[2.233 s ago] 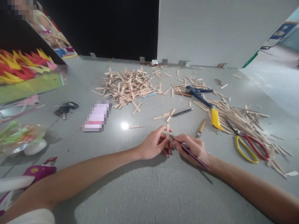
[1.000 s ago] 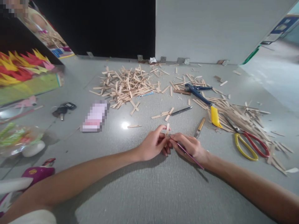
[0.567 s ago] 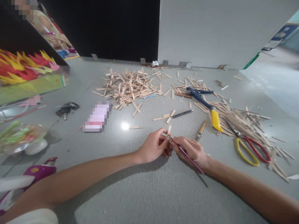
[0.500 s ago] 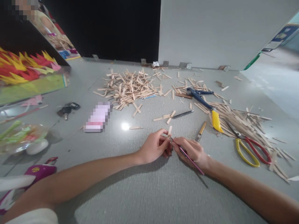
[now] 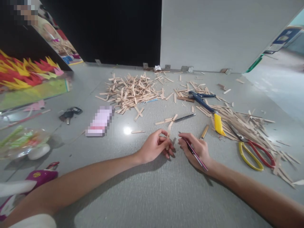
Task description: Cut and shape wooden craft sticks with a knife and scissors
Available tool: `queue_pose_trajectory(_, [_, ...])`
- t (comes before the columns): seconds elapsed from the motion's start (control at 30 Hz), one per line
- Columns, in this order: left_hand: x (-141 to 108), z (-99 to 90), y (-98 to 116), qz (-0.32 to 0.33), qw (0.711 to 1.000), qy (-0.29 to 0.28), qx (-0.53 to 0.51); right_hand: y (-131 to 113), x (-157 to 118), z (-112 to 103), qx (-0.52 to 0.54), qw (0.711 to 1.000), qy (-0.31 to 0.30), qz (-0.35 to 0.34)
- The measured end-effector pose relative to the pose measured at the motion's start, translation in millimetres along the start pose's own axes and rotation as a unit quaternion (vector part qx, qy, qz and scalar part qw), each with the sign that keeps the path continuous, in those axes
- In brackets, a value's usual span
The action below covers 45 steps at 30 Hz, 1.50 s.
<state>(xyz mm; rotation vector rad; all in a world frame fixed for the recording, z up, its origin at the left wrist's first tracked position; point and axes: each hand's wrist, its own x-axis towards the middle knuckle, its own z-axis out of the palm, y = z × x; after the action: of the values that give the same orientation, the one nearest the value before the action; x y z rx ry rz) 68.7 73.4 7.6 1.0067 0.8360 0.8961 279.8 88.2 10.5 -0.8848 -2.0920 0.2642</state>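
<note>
Stick (image 5: pixel 169 131) in L hand (image 5: pixel 155 145), pt. hidden

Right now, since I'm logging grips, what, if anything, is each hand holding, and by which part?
The left hand pinches a wooden stick by its lower part. The right hand holds a slim purple tool pen-style, toward its front end.

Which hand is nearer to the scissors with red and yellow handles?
The right hand, which is to the left of the scissors; the left hand, holding a wooden stick, is farther left.
</note>
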Motion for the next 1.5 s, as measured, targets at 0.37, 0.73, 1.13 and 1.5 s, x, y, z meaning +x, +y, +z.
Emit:
queue_pose_trajectory(0.37, [-1.2,0.5,2.3,-0.002,1.000,0.003,0.007,0.2,3.5,1.1,0.011,1.000,-0.017,0.015])
queue_pose_trajectory(0.73, [-4.3,-2.4,7.5,0.012,0.998,-0.029,0.049,-0.5,4.9,0.2,0.012,1.000,-0.026,0.007])
queue_pose_trajectory(1.13, [-15.0,4.2,20.2,0.211,0.923,0.121,0.299,1.9,1.1,0.6,0.029,0.999,0.010,0.026])
queue_pose_trajectory(1.5, [-5.6,-2.1,15.0,0.089,0.956,0.069,0.272,-0.9,-4.9,-4.2,0.097,0.995,0.025,0.024])
